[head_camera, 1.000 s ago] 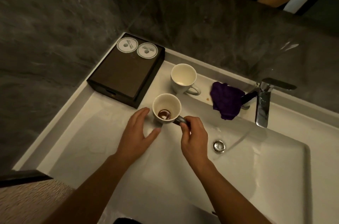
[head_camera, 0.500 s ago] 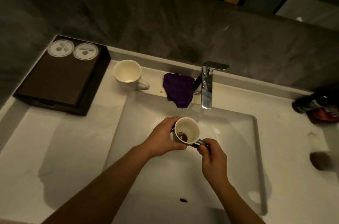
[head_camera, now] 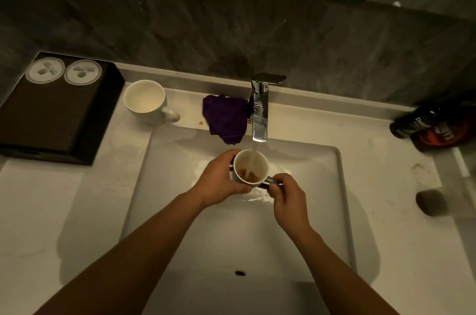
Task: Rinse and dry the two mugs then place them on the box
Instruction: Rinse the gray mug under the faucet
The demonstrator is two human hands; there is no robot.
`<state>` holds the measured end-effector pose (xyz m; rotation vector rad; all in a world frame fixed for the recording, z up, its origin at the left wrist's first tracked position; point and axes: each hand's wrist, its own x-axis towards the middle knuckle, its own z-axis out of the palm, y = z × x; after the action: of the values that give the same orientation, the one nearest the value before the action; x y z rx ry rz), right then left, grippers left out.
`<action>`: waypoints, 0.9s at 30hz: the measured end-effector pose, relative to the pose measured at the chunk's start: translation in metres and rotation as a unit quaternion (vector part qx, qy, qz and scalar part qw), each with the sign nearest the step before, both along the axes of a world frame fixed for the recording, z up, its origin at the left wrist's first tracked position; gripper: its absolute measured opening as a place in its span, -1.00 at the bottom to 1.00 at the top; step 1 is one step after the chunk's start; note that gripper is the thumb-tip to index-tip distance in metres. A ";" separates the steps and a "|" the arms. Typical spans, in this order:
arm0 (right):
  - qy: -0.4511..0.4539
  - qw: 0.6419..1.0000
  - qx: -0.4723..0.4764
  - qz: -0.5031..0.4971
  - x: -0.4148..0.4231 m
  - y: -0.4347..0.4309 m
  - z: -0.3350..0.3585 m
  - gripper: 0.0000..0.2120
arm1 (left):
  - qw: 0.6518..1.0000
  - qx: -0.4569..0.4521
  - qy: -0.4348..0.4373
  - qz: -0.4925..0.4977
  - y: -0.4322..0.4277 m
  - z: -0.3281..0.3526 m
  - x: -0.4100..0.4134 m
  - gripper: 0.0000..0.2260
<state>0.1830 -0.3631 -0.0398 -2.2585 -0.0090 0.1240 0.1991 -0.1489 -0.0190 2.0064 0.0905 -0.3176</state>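
Note:
I hold a white mug [head_camera: 260, 163] with brown residue inside, upright over the sink basin [head_camera: 322, 211]. My left hand [head_camera: 221, 180] wraps its side and my right hand [head_camera: 288, 196] pinches its handle. Water runs from the chrome faucet [head_camera: 260, 113] straight into this mug. A second white mug [head_camera: 144, 99] stands upright on the counter at the back left, handle pointing right. The dark brown box [head_camera: 56, 113] with two round white coasters lies at the far left. A purple cloth [head_camera: 225, 118] is bunched on the ledge left of the faucet.
A dark bottle [head_camera: 422, 121] and a red-labelled container [head_camera: 448, 131] lie at the right edge of the white counter [head_camera: 38, 198]. A dark round object [head_camera: 430, 201] sits further forward on the right. A grey stone wall rises behind the sink.
Both hands carried the stained mug from beside the box to the right, over the basin and under the faucet. Water now runs into it. My view shifted right as well.

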 end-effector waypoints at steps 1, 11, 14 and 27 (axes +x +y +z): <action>0.002 1.000 -0.003 0.011 -0.001 0.001 0.001 -0.91 | 1.000 0.000 -0.003 0.001 0.001 0.000 0.000 -0.26; -0.019 0.996 -0.037 0.079 0.016 -0.010 0.010 -0.91 | 0.998 -0.008 0.020 0.056 -0.009 -0.007 -0.005 -0.26; -0.031 0.994 -0.058 0.091 0.028 -0.024 0.011 -0.90 | 0.998 0.005 0.035 0.059 -0.020 -0.004 -0.006 -0.30; 0.079 0.994 0.075 0.008 0.053 0.000 0.012 -0.78 | 0.983 -0.017 0.150 0.107 -0.035 -0.008 0.013 -0.30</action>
<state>0.2360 -0.3631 -0.0278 -2.0924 0.0457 0.3018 0.2122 -0.1836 -0.0270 1.8814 0.4844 -0.4777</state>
